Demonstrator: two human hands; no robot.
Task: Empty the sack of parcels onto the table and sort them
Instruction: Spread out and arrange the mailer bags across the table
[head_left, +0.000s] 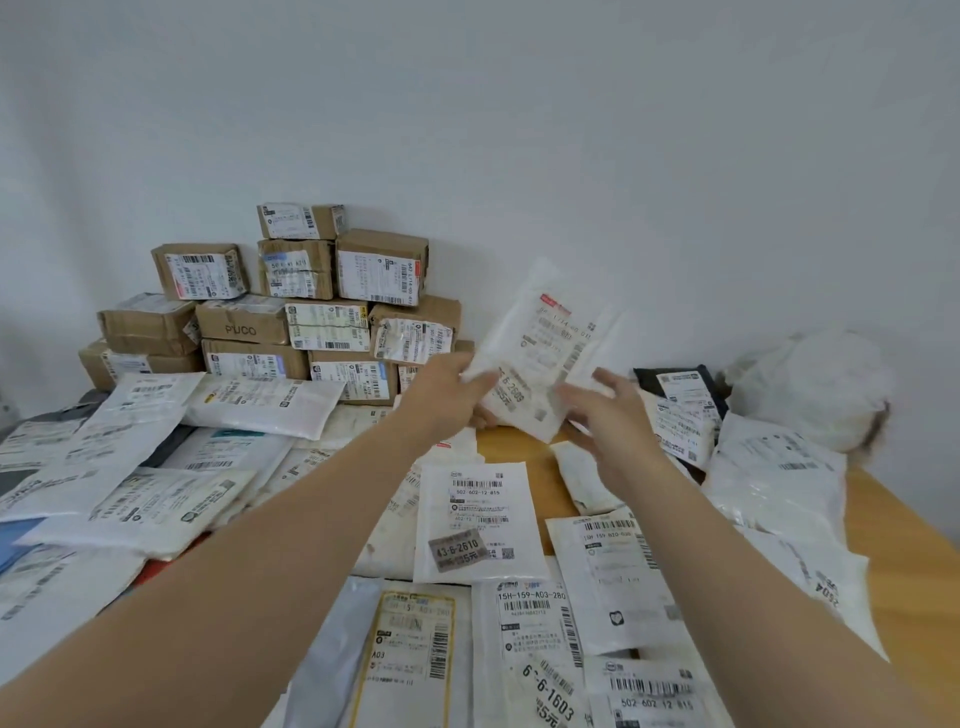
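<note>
Left hand (452, 384) is at centre frame, raised off the desk (519, 452). Its fingers are curled on the lower-left corner of a white parcel (545, 343) and hold it up, tilted, label toward the camera. The parcel sits up and to the right of that hand, in the air in front of the wall (519, 130).

Right hand (613, 415) is at the parcel's lower-right edge, fingers spread and straight, gripping nothing. With the motion blur I can't tell if its fingertips touch the parcel. Both bare forearms run in from the bottom corners.

Cardboard boxes (311, 306) are stacked in about 4 tiers against the wall, upper left of the left hand. Flat mailers (156, 499) overlap across the left and bottom of the frame, labels up. A stickered mailer (478, 519) marked "43-6-2610" lies below the held parcel, between the 2 forearms.

A crumpled white sack (815, 384) is on the desk at the right of the frame, well apart from the right hand, with a black mailer (675, 376) between them. Bare wood shows under the parcel and at lower right.
</note>
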